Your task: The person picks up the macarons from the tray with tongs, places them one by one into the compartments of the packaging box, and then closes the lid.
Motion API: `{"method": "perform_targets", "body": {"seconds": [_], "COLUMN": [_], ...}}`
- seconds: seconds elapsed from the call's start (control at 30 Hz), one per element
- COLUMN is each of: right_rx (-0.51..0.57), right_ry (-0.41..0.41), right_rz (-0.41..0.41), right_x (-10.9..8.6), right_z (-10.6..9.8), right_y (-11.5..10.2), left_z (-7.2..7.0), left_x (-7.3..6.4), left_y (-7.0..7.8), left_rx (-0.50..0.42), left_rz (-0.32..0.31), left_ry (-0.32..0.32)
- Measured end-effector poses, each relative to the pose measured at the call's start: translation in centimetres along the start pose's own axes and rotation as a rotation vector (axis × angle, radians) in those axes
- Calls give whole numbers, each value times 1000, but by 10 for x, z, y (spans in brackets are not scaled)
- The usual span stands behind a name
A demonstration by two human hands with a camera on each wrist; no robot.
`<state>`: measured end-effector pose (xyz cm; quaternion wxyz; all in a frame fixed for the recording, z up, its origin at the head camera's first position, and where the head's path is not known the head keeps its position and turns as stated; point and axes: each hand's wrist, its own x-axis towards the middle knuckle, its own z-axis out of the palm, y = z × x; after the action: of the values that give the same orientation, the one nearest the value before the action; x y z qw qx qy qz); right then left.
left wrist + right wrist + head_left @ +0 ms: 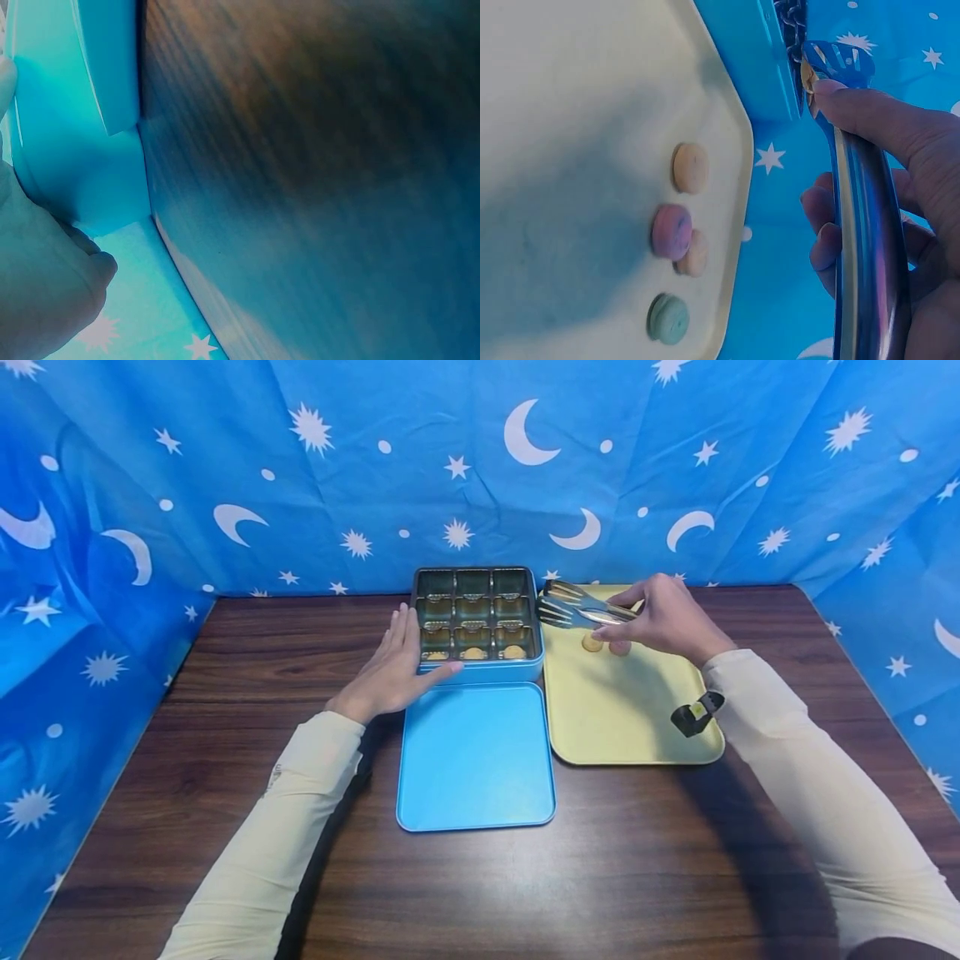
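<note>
Left hand (390, 668): fingers straight along left side of the tin (487, 672), gripping nothing.
Tin: could slide if bumped; uncovered, yellowish cookies (473, 653) in nearest row.
Tongs (874, 247): could drop a load if the squeeze loosens; shiny, slotted; above far left corner of the tray (622, 735); cannot tell whether tips hold anything.
Right hand (663, 618): wrapped round tongs.
Tray: pink cookie (673, 231), green cookie (668, 319), two pale ones; round.
</note>
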<state>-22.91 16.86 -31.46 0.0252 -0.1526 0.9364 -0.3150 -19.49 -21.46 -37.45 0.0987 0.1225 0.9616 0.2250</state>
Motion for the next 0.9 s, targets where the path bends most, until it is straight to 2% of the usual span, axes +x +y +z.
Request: {"method": "perform_targets", "body": {"seconds": [0.4,0.5,0.67,0.9], "right_rx": [11,20,18,19], "right_ry": [-58,-57,-59,-58], "right_rz": [32,17,-15,7], "right_x": [25,29,31,30], "right_z": [18,22,25,22], "right_y": [-22,-25,-25,-24], "left_z": [-1,-1,-1,-1], "left_x": [-1,-2,-1,-2], "left_y": [2,2,3,2], "left_rx": [-1,1,5,1], "left_rz": [1,3,3,1], "left_ry": [-1,1,-2,1]}}
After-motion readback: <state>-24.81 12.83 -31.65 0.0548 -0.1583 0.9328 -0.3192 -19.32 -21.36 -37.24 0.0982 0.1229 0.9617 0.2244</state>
